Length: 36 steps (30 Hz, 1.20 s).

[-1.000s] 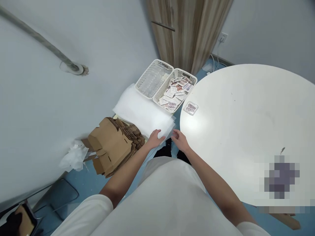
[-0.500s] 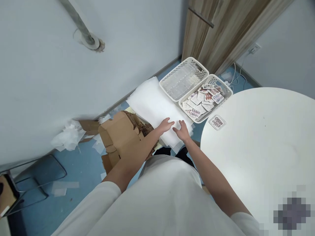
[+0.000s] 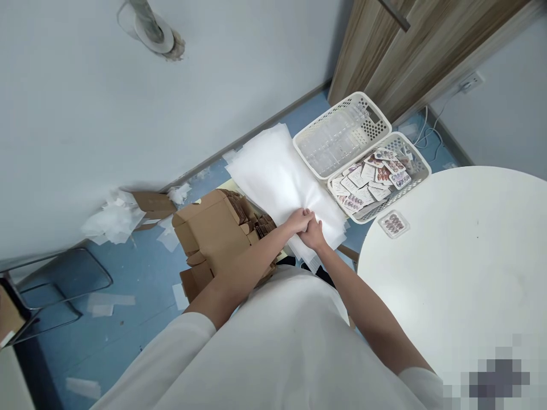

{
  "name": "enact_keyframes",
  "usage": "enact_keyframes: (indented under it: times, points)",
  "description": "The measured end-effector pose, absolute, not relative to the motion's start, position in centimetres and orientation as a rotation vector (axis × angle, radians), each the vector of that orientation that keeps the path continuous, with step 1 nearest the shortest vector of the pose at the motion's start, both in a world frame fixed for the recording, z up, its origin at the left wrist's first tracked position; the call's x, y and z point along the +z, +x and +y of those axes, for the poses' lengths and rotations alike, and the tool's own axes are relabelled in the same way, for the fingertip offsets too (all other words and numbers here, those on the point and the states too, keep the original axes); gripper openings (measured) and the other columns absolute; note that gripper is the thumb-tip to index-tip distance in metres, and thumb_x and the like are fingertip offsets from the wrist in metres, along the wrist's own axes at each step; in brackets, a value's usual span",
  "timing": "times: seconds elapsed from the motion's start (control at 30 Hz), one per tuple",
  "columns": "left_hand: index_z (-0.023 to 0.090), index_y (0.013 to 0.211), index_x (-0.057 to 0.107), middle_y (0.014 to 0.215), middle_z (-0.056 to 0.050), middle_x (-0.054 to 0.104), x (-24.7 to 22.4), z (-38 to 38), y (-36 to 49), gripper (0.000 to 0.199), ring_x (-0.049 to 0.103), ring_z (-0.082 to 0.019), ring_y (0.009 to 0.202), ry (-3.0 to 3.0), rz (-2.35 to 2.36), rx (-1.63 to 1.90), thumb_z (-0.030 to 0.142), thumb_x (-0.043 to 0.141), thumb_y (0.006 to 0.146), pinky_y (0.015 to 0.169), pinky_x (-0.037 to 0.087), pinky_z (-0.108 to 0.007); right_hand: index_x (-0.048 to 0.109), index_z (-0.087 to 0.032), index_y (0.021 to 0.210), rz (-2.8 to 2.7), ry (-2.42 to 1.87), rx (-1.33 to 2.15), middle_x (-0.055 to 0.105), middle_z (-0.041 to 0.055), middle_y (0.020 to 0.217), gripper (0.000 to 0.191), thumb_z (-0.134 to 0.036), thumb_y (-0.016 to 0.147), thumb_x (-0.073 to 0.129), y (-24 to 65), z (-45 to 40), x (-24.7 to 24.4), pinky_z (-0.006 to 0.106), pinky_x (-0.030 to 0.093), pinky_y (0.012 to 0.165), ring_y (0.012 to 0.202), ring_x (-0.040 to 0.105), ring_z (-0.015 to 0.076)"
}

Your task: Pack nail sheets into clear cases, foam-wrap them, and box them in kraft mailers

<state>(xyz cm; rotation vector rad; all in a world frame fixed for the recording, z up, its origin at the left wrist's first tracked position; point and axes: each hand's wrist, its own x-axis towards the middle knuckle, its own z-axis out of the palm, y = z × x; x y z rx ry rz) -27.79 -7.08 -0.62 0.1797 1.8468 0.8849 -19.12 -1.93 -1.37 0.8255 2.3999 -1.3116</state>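
A stack of thin white packing sheets [image 3: 273, 165] lies in front of me. My left hand [image 3: 299, 220] and my right hand [image 3: 313, 232] meet at its near part, touching each other. Fingers of both hands are closed on the top sheet, and creases run outward from them. How many sheets they grip is hidden. Just left of the stack, under my left forearm, lie flattened brown cardboard boxes [image 3: 213, 225]. Against the stack's right side stands a white basket [image 3: 365, 216] of cards bearing small press-on nails.
A second white basket [image 3: 318, 173] holds clear plastic cases. On the round white table [image 3: 453, 245] at right sits a small clear case of nails [image 3: 394, 224]. Crumpled white wrapping [image 3: 115, 219] and a metal-framed chair [image 3: 64, 285] are at left.
Both hands were spread apart over the stack; they have come together and closed on the top sheet, which now creases. The view has shifted slightly.
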Motion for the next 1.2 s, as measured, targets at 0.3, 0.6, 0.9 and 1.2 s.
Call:
enact_keyframes:
  times: [0.3, 0.6, 0.9, 1.2]
  points:
    - [0.017, 0.072, 0.060, 0.076, -0.004, 0.064, -1.3, -8.0, -28.6, 0.017, 0.059, -0.015, 0.070, 0.136, 2.090, 0.970, 0.029, 0.049, 0.078, 0.064, 0.043, -0.025, 0.034, -0.023, 0.129, 2.630, 0.629, -1.303, 0.030, 0.0080, 0.140, 0.054, -0.024, 0.075, 0.044, -18.0, -2.5, 0.4, 0.059, 0.008, 0.102, 0.131, 0.019, 0.0269]
    - [0.017, 0.063, 0.059, 0.060, -0.002, 0.060, -0.5, -8.6, -28.7, 0.024, 0.055, -0.014, 0.059, 0.307, 2.130, 0.825, 0.030, 0.045, 0.079, 0.058, 0.041, -0.025, 0.035, -0.017, 0.123, 2.723, 1.090, -1.495, 0.047, 0.0140, 0.121, 0.061, -0.040, 0.071, 0.056, -18.5, 1.5, 0.4, 0.045, 0.037, 0.091, 0.110, 0.045, 0.0256]
    - [0.015, 0.128, 0.033, 0.134, -0.015, 0.037, 1.2, -8.7, -27.2, 0.060, 0.039, -0.024, 0.121, 0.217, 2.122, 0.936, 0.037, 0.053, 0.076, 0.096, 0.032, -0.033, 0.043, -0.019, 0.113, 2.829, 0.839, -1.128, 0.052, 0.0098, 0.111, 0.041, -0.010, 0.074, 0.034, -19.0, 1.8, 3.3, 0.036, 0.044, 0.072, 0.092, 0.054, 0.0223]
    - [0.014, 0.134, 0.016, 0.145, -0.014, 0.011, 4.0, -5.6, -24.4, 0.064, 0.001, -0.020, 0.134, 0.221, 2.103, 1.124, 0.040, 0.043, 0.082, 0.106, 0.016, -0.034, 0.042, -0.020, 0.125, 2.934, 0.588, -0.602, 0.045, 0.0073, 0.128, 0.052, -0.005, 0.077, 0.030, -16.3, 2.3, 9.3, 0.037, 0.044, 0.083, 0.108, 0.049, 0.0242]
